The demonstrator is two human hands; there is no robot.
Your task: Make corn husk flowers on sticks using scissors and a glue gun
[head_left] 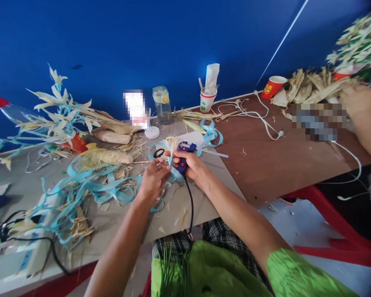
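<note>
My right hand (192, 164) is wrapped round a dark blue hot glue gun (182, 166) with red marks; its black cord (190, 202) hangs over the table edge. With closed fingertips my left hand (154, 175) pinches a light blue ribbon-wrapped stem (170, 160). A small pale corn husk flower (174, 145) tops that stem, right beside the gun. Fingers of both hands meet around it, so their exact contact is partly hidden. A pale translucent stick (215, 153) lies just right of the gun. Loose light blue ribbon (119, 189) spreads left of my left hand.
Left stands a branch of husk flowers (60, 101) near a red cup (76, 143). A bottle (162, 105), a lit phone (136, 109) and a white cup (208, 100) line the wall. White cables (250, 113) and another person's hand (360, 99) are at right.
</note>
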